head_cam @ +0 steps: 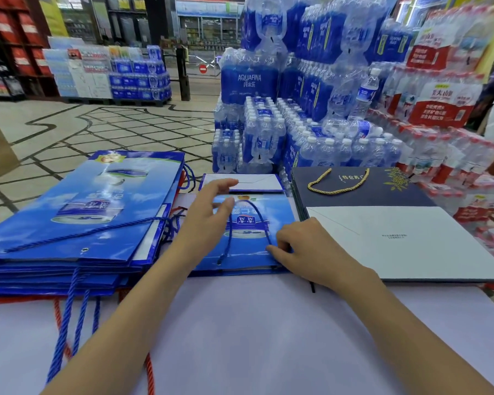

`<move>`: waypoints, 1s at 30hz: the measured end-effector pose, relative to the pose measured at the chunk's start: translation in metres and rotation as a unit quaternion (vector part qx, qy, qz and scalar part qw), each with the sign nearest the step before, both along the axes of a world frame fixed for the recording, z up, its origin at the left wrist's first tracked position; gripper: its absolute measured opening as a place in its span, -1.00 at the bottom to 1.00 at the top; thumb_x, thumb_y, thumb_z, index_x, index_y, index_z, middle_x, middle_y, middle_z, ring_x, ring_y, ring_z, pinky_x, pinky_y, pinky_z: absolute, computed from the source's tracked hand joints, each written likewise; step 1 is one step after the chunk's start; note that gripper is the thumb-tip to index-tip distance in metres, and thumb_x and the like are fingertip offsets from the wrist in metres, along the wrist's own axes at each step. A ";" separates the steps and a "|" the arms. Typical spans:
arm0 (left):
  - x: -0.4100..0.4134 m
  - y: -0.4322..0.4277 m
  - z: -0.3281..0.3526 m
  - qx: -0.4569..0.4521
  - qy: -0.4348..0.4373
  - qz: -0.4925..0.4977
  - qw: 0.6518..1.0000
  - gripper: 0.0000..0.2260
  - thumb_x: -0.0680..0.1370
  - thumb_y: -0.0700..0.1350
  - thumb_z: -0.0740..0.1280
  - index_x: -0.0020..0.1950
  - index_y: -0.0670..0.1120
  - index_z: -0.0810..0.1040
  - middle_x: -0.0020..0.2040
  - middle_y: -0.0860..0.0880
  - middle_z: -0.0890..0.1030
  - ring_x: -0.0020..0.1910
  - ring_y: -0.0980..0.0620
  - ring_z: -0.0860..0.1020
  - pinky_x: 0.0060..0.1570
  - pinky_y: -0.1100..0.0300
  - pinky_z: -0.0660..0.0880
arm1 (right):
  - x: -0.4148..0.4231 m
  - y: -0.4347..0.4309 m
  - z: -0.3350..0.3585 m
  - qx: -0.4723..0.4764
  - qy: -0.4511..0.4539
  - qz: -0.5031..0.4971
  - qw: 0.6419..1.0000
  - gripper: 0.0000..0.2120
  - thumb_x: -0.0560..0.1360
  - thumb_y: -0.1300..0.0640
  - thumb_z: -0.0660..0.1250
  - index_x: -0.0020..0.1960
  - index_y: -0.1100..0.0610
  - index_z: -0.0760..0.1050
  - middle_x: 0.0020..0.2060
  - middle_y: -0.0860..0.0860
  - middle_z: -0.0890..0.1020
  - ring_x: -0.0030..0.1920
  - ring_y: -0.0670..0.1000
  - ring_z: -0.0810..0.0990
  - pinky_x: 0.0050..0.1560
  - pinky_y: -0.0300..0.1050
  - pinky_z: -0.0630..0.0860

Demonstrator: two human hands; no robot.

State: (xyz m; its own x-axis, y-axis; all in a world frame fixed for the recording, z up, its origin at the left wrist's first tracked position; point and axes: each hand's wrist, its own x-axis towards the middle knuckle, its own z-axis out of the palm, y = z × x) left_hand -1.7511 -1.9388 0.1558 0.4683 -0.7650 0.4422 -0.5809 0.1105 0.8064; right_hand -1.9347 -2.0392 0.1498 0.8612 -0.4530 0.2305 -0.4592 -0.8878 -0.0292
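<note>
Blue bag [254,252], flat on bench [240,323], long axis running away: right hand [305,249] pinches near-right corner, left hand [208,212] hovers released over left edge.

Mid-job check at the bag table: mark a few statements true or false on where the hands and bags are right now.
1. The left hand is spread open over the small blue bag. True.
2. The navy bag has a blue rope handle. False: its handle is gold.
3. The stack of blue bags lies left of the small blue bag. True.
4. The right hand rests on the navy bag. False: its curled fingers are at the small blue bag's near right corner.
5. Packs of bottled water stand beyond the table. True.
</note>
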 end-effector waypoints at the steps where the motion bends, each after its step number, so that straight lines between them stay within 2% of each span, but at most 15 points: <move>1: -0.001 0.000 -0.004 0.012 -0.081 0.009 0.997 -0.71 0.62 -0.13 0.24 0.34 -0.01 0.45 0.39 -0.02 0.41 0.41 0.09 0.33 0.37 0.17 0.28 | 0.001 0.000 0.001 -0.012 0.006 -0.013 1.000 -0.62 0.61 -0.13 0.17 -0.32 0.03 0.30 -0.30 -0.06 0.51 -0.25 0.01 0.41 0.03 -0.08 0.31; 3: -0.004 0.001 -0.010 0.040 -0.201 -0.032 0.978 -0.64 0.57 -0.01 0.25 0.36 -0.03 0.45 0.45 -0.02 0.33 0.44 0.11 0.25 0.42 0.19 0.19 | 0.002 0.001 -0.003 -0.033 0.012 -0.032 0.999 -0.64 0.60 -0.11 0.18 -0.32 0.02 0.33 -0.32 -0.06 0.49 -0.22 0.02 0.40 0.04 -0.06 0.24; 5: -0.014 0.004 -0.013 0.106 -0.250 -0.127 0.954 -0.65 0.58 0.04 0.28 0.35 -0.02 0.50 0.43 0.00 0.37 0.40 0.17 0.26 0.42 0.33 0.12 | 0.001 -0.002 -0.011 -0.072 -0.022 -0.040 0.996 -0.70 0.55 -0.09 0.26 -0.31 0.01 0.46 -0.32 -0.07 0.50 -0.14 0.05 0.46 0.06 0.01 0.20; 7: -0.021 0.006 -0.020 0.180 -0.302 -0.179 0.919 -0.57 0.57 0.12 0.31 0.41 0.03 0.44 0.48 0.03 0.31 0.43 0.18 0.21 0.36 0.48 -0.03 | -0.005 -0.007 -0.011 -0.072 -0.046 -0.067 0.994 -0.80 0.50 -0.09 0.31 -0.23 -0.01 0.56 -0.21 -0.08 0.58 0.02 0.06 0.51 0.17 0.07 0.18; 9: -0.021 0.006 -0.023 0.247 -0.313 -0.189 0.897 -0.42 0.51 0.24 0.32 0.49 0.11 0.32 0.53 0.11 0.21 0.48 0.16 0.13 0.36 0.41 -0.05 | -0.011 -0.011 -0.007 -0.026 -0.021 -0.106 0.994 -0.83 0.54 -0.11 0.27 -0.06 -0.06 0.58 -0.05 -0.12 0.59 0.18 -0.01 0.44 0.33 0.08 0.11; 11: -0.019 0.005 -0.023 0.272 -0.306 -0.192 0.892 -0.38 0.49 0.28 0.31 0.51 0.17 0.27 0.55 0.16 0.14 0.51 0.16 0.08 0.37 0.35 -0.05 | -0.014 -0.014 -0.004 0.009 -0.014 -0.119 0.993 -0.82 0.58 -0.08 0.20 0.02 -0.07 0.56 -0.03 -0.13 0.58 0.20 -0.06 0.41 0.39 0.06 0.08; 14: -0.021 0.003 -0.020 0.275 -0.359 -0.195 0.870 -0.46 0.55 0.25 0.24 0.50 0.16 0.28 0.57 0.11 0.14 0.53 0.15 0.07 0.42 0.29 -0.02 | -0.012 -0.016 -0.005 0.052 -0.071 -0.124 0.988 -0.80 0.61 0.04 0.16 0.04 -0.04 0.56 -0.07 -0.10 0.62 0.11 -0.02 0.50 0.32 -0.01 0.19; 16: -0.024 0.002 -0.020 0.268 -0.416 -0.179 0.850 -0.51 0.58 0.25 0.16 0.47 0.12 0.35 0.53 0.07 0.27 0.49 0.10 0.23 0.39 0.21 0.17 | -0.012 -0.018 -0.007 0.110 -0.141 -0.138 0.974 -0.78 0.63 0.09 0.14 0.10 -0.01 0.56 -0.09 -0.07 0.66 0.02 0.01 0.56 0.22 -0.02 0.34; 17: -0.026 0.001 -0.020 0.246 -0.446 -0.160 0.845 -0.51 0.57 0.27 0.09 0.42 0.09 0.43 0.44 0.04 0.42 0.39 0.03 0.39 0.29 0.16 0.33 | -0.013 -0.018 -0.005 0.152 -0.190 -0.148 0.959 -0.77 0.64 0.11 0.13 0.13 0.01 0.56 -0.10 -0.06 0.67 -0.01 0.00 0.57 0.15 -0.03 0.41; 19: -0.029 -0.001 -0.020 0.170 -0.485 -0.109 0.851 -0.45 0.50 0.24 -0.07 0.21 0.02 0.54 0.05 -0.04 0.65 -0.03 -0.15 0.61 -0.09 0.07 0.53 | -0.015 -0.017 0.000 0.209 -0.293 -0.165 0.918 -0.76 0.65 0.13 0.11 0.13 0.03 0.55 -0.11 -0.05 0.66 -0.06 -0.03 0.57 -0.01 -0.13 0.48; 20: -0.030 -0.001 -0.018 0.135 -0.488 -0.083 0.858 -0.48 0.49 0.19 -0.07 0.15 -0.01 0.55 -0.14 -0.07 0.66 -0.22 -0.20 0.60 -0.26 0.05 0.54 | -0.017 -0.017 0.003 0.220 -0.332 -0.175 0.900 -0.75 0.65 0.14 0.10 0.12 0.04 0.55 -0.11 -0.06 0.66 -0.08 -0.07 0.56 -0.08 -0.23 0.47; 22: -0.030 -0.003 -0.016 0.088 -0.472 -0.038 0.876 -0.54 0.51 0.07 0.01 0.22 -0.04 0.56 -0.34 -0.07 0.62 -0.46 -0.20 0.53 -0.49 0.09 0.48 | -0.020 -0.018 0.006 0.239 -0.367 -0.193 0.878 -0.75 0.64 0.15 0.09 0.11 0.03 0.55 -0.10 -0.08 0.66 -0.09 -0.14 0.56 -0.15 -0.36 0.41; 24: -0.032 -0.004 -0.013 0.074 -0.471 -0.004 0.879 -0.56 0.47 -0.03 0.07 0.25 -0.07 0.56 -0.40 -0.01 0.59 -0.57 -0.14 0.46 -0.60 0.17 0.35 | -0.020 -0.020 0.006 0.254 -0.344 -0.198 0.882 -0.77 0.62 0.14 0.13 0.05 -0.01 0.56 -0.14 -0.09 0.68 -0.12 -0.18 0.57 -0.14 -0.31 0.44; 27: -0.034 -0.007 -0.017 0.074 -0.485 0.023 0.871 -0.59 0.38 -0.10 0.21 0.20 -0.05 0.58 -0.27 0.02 0.64 -0.57 -0.12 0.46 -0.58 0.21 0.20 | -0.019 -0.020 0.000 0.198 -0.258 -0.179 0.929 -0.83 0.57 0.10 0.26 -0.07 -0.04 0.62 -0.25 -0.13 0.68 -0.13 -0.09 0.61 0.07 -0.02 0.50; 30: -0.035 -0.004 -0.022 0.101 -0.460 0.022 0.882 -0.64 0.39 -0.03 0.17 0.13 -0.01 0.58 -0.15 0.04 0.62 -0.41 -0.14 0.55 -0.52 0.16 0.36 | -0.016 -0.017 0.000 0.139 -0.199 -0.147 0.959 -0.81 0.54 0.16 0.29 -0.07 -0.06 0.64 -0.27 -0.18 0.63 -0.11 -0.07 0.55 0.20 0.07 0.39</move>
